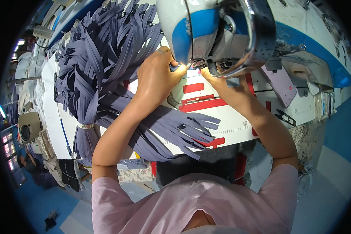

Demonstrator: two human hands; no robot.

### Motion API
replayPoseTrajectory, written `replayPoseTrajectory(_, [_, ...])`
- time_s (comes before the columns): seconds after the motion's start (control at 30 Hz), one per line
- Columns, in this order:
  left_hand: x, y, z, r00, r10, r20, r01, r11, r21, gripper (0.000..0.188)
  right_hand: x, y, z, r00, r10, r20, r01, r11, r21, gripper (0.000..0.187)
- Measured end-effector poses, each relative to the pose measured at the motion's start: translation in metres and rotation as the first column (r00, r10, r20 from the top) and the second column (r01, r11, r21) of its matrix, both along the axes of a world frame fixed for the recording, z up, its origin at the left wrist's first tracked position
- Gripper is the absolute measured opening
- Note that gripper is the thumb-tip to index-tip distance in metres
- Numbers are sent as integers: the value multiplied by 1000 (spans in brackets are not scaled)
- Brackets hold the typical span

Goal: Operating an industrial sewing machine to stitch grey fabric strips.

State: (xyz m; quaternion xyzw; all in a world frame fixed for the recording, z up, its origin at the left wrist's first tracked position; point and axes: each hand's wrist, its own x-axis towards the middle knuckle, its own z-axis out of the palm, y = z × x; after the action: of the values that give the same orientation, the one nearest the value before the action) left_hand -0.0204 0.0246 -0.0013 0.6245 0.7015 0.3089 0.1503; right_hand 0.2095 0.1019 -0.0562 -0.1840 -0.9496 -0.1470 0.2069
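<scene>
Under the lit needle area of a blue-and-white sewing machine (198,29), both hands work close together. My left hand (156,76) is closed in a pinch on a small grey-blue piece, which looks like the end of a zipper (175,68), just left of the needle. My right hand (226,87) reaches in from the right, a fingertip beside the presser foot (198,63); the machine head hides most of its fingers. A large heap of grey-blue zippers (91,74) lies to the left, with more zippers (163,128) spread beneath my left forearm.
Red tape strips (202,104) mark the white table (237,126). To the right lie a pinkish phone (280,84) and black thread snips (285,117). A pale tie (84,125) binds part of the heap. Another person (31,165) is far left.
</scene>
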Motion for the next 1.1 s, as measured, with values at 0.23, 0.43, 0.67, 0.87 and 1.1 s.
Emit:
replayPoseTrajectory(0.23, [5,-1,11,997,9,-75,-12,999,-37,22,-23,2,28,938,-2,-347,-172,866,-469,20])
replayPoseTrajectory(0.43, [2,2,8,998,24,-57,-25,1000,-16,22,-8,5,9,996,46,-72,-64,956,-286,43])
replayPoseTrajectory(0.67, [-3,5,-1,1000,3,30,-2,999,-50,23,-10,4,23,977,36,211,-24,998,-58,68])
replayPoseTrajectory(0.87, [3,0,10,997,29,-78,-30,999,-16,23,-22,1,42,905,-108,411,395,573,-719,54])
replayPoseTrajectory(1.1, [-5,0,0,996,32,-86,-35,999,-28,20,-32,-8,71,902,-241,359,311,938,-151,38])
